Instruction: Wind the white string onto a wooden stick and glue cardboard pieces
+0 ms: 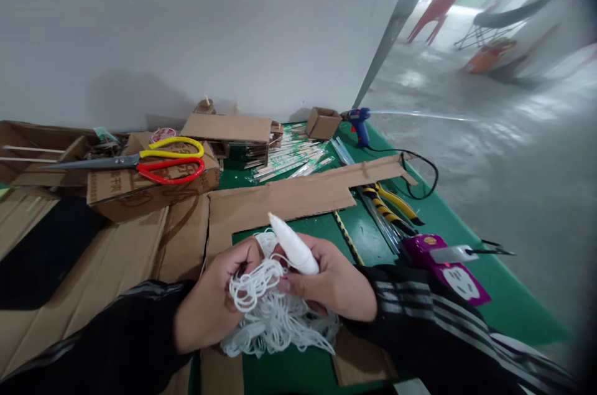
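Our right hand (338, 280) grips a smooth white cone (295, 247), tip angled up, likely to keep it steady; our left hand (212, 298) closes on looped cord (254, 283), perhaps to prevent tangling. The cord, thin and soft-looking, spills in slack loops beneath both hands, above the green table (517, 314).

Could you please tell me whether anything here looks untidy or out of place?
The white cord stands out: its loops bunch in a loose, seemingly tangled heap by the left hand and right hand. Also, a long clear stick juts from the blue glue gun beyond the green table.
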{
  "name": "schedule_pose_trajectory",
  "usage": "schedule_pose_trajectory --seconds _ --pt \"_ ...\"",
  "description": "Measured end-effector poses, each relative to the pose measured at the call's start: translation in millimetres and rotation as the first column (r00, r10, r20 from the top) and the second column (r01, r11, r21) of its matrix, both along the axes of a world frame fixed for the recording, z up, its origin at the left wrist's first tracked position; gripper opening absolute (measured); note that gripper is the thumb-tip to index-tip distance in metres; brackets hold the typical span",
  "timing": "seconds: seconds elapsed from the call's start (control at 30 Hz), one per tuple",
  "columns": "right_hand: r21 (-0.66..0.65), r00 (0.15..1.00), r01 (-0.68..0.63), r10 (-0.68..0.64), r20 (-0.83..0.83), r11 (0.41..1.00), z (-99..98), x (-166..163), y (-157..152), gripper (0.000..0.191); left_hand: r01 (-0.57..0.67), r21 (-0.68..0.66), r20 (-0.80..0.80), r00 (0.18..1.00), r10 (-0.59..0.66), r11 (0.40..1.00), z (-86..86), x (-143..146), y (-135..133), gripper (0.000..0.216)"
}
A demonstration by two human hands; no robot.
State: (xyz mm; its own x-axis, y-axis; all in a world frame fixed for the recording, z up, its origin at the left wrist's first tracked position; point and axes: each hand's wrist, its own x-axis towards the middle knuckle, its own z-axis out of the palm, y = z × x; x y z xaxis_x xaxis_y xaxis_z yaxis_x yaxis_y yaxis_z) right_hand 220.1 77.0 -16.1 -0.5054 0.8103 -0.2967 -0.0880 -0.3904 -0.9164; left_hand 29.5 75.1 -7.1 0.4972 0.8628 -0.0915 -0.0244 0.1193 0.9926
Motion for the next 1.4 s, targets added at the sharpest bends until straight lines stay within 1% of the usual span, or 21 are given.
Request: schedule_pose_trajectory --seconds 0.07,0.13,0.17,0.23,0.3,0.37,0.4,0.47,0.53,0.63,0.73,0.8,0.9,1.0,1.1,1.2,1.27,1.33,1.4 --pt "-0.017 1.000 0.023 -0.023 0.010 1.000 -1.4 0.3 0.6 0.028 0.014 -0.107 0.033 0.999 -0.010 0.994 0.5 -0.8 0.9 0.031" --pt "-0.036 0.997 0.077 -0.076 0.018 0.996 -2.4 0.9 2.1 0.024 0.022 -0.233 0.069 0.998 -0.006 0.972 0.4 -2.1 2.9 0.024" --pt "-0.043 0.994 0.113 -0.112 0.020 0.993 -2.5 1.0 3.3 0.023 0.007 -0.302 0.074 0.997 0.016 0.953 0.1 -2.8 4.2 0.025" --pt "-0.068 0.986 0.168 -0.167 0.017 0.984 -2.0 0.9 5.8 0.020 -0.080 -0.415 0.029 0.994 0.101 0.906 -0.6 -4.0 6.8 0.027" --pt "-0.092 0.979 0.202 -0.202 0.002 0.975 -1.0 0.6 7.7 0.018 -0.187 -0.444 -0.049 0.982 0.185 0.876 -0.7 -4.9 8.9 0.026" --pt "-0.106 0.978 0.201 -0.206 -0.039 0.974 -0.5 0.3 8.3 0.018 -0.220 -0.413 -0.077 0.975 0.207 0.884 0.2 -5.3 10.3 0.028" --pt "-0.114 0.977 0.188 -0.197 -0.079 0.976 -0.6 0.2 8.1 0.018 -0.203 -0.398 -0.063 0.979 0.194 0.894 0.9 -5.3 10.7 0.031" --pt "-0.146 0.971 0.120 -0.147 -0.189 0.982 -1.6 0.2 7.2 0.018 -0.145 -0.389 -0.009 0.988 0.154 0.910 1.9 -5.0 10.7 0.035" --pt "-0.194 0.948 0.057 -0.114 -0.298 0.979 -3.2 0.1 6.3 0.019 -0.086 -0.415 0.057 0.991 0.120 0.906 1.9 -4.4 9.9 0.036" --pt "-0.251 0.913 0.022 -0.122 -0.389 0.968 -5.5 0.2 6.0 0.021 -0.049 -0.514 0.125 0.983 0.132 0.856 0.6 -4.0 8.1 0.033" --pt "-0.263 0.907 0.018 -0.127 -0.402 0.965 -7.0 0.8 6.4 0.021 -0.093 -0.616 0.138 0.965 0.223 0.782 2.5 -5.5 7.8 0.029" --pt "-0.259 0.904 0.015 -0.124 -0.410 0.966 -8.1 1.3 6.4 0.019 -0.133 -0.632 0.136 0.951 0.278 0.763 6.8 -7.3 9.2 0.029" --pt "-0.252 0.894 0.004 -0.116 -0.432 0.968 -9.7 1.9 6.5 0.018 -0.175 -0.588 0.128 0.944 0.304 0.790 13.8 -9.9 12.2 0.034" --pt "-0.250 0.905 0.004 -0.110 -0.411 0.968 -9.8 2.8 7.7 0.016 -0.196 -0.533 0.105 0.950 0.294 0.823 14.3 -11.4 12.7 0.035" --pt "-0.232 0.925 0.011 -0.098 -0.366 0.973 -8.1 4.8 8.9 0.015 -0.147 -0.438 0.072 0.978 0.198 0.887 10.0 -11.9 10.2 0.033" --pt "-0.201 0.948 -0.069 0.001 -0.320 0.977 -6.4 7.3 7.6 0.027 -0.056 -0.293 -0.020 0.998 0.052 0.954 9.9 -11.0 7.7 0.033" --pt "-0.191 0.960 -0.140 0.086 -0.268 0.972 -5.4 8.3 5.5 0.035 -0.007 -0.210 -0.073 0.997 -0.008 0.978 13.2 -10.0 6.7 0.032" --pt "-0.189 0.972 -0.155 0.116 -0.204 0.970 -3.8 8.1 3.8 0.043 0.014 -0.146 -0.114 0.993 -0.031 0.989 16.9 -9.3 5.9 0.030" --pt "-0.186 0.986 -0.124 0.100 -0.131 0.975 -1.3 6.4 3.5 0.049 0.004 -0.083 -0.175 0.984 -0.019 0.997 19.1 -9.1 4.8 0.027"
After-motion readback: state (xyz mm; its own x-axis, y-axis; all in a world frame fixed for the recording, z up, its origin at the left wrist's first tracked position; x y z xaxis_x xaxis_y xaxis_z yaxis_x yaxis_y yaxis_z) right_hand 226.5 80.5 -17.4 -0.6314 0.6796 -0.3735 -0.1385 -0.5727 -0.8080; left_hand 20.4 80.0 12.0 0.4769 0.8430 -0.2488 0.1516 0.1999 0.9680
